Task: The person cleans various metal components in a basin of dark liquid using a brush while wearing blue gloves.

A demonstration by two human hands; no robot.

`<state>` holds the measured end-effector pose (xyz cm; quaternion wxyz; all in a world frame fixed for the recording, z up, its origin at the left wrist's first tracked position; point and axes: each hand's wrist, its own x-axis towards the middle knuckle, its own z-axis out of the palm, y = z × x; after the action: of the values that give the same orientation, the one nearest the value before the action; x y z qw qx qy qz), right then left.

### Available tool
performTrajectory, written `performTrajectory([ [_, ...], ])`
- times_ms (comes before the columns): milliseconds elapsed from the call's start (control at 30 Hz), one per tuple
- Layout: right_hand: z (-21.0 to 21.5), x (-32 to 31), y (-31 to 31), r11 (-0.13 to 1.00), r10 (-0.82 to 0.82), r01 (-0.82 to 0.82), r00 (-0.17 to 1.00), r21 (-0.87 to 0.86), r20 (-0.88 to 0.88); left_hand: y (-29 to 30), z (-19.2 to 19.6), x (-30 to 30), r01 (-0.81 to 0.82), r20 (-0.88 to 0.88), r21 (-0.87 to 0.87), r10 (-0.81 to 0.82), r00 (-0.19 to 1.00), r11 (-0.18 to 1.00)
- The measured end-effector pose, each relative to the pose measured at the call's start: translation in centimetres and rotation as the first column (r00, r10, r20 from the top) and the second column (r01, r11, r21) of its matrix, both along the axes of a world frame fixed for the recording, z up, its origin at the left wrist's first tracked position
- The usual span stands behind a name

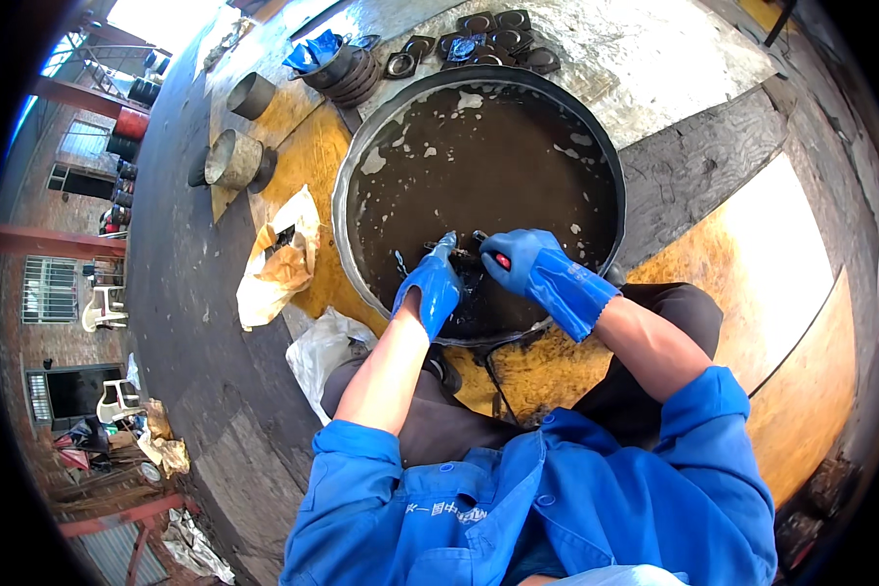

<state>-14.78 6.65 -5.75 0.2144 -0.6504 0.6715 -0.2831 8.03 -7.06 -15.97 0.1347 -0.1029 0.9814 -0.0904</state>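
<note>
round grey metal tub (618, 188) has brown liquid (483, 176) in it, squarish black plates (511, 40) past its rim at 12 o'clock, cylindrical grey metal cans (232, 160) around 9:30, crumpled tan bag (285, 269) like 8:30.

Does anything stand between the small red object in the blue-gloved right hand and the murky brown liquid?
Nothing visible does. The right hand holds the red object over the liquid, inside the round grey metal tub. The blue-gloved left hand is to its left. What lies beneath the right hand is hidden.

Bright daylight; upper left overexposed; glare on boards (767, 234); edges fisheye-bent.
</note>
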Motion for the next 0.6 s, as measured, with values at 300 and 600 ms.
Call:
performTrajectory([
  [300, -0.8, -2.1, -1.3, 0.995, -0.047, 0.015, 0.935, 0.094, 0.351, 2.4, 4.1, -1.5, -0.329, 0.057, 0.922, 0.769, 0.636, 0.205],
  [600, -1.8, -2.2, -4.4, 0.998, -0.061, 0.064, 0.953, -0.002, 0.298, 3.8, 10.0, -3.2, -0.298, 0.042, 0.95, 0.902, 0.43, 0.098],
])
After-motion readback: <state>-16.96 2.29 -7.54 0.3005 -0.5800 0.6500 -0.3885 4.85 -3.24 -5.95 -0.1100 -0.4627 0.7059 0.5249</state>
